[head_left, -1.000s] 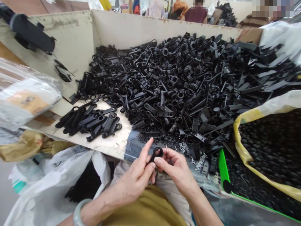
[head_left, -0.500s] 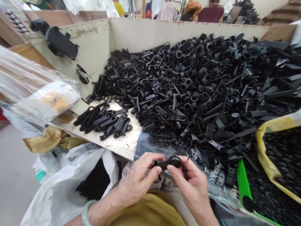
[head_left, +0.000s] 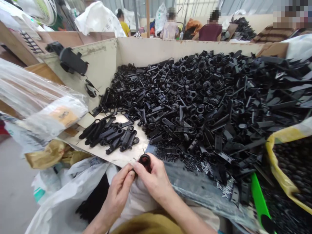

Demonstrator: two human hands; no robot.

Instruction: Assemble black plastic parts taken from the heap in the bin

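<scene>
A black plastic part with a round ring end (head_left: 144, 160) is between my hands, low in the middle of the view. My right hand (head_left: 157, 178) is closed round the ring end. My left hand (head_left: 119, 188) pinches the part's other side, which the fingers mostly hide. A thin pin or screw sticks up by the ring. Beyond my hands, several finished-looking black arms (head_left: 113, 136) lie in a group on the pale board (head_left: 114, 157). A large heap of loose black parts (head_left: 180, 94) fills the bin, with small silver screws (head_left: 225, 188) at its front edge.
A white sack (head_left: 63, 201) holding black pieces stands at the lower left. On the right are a green panel (head_left: 260, 198) and a yellow-edged sack (head_left: 271, 152) of black parts. Black tools (head_left: 73, 61) hang on the bin's left wall. Several people sit behind the bin.
Both hands have moved left with the black part, which has turned so its ring faces up. The camera view has tilted up, showing more of the people behind.
</scene>
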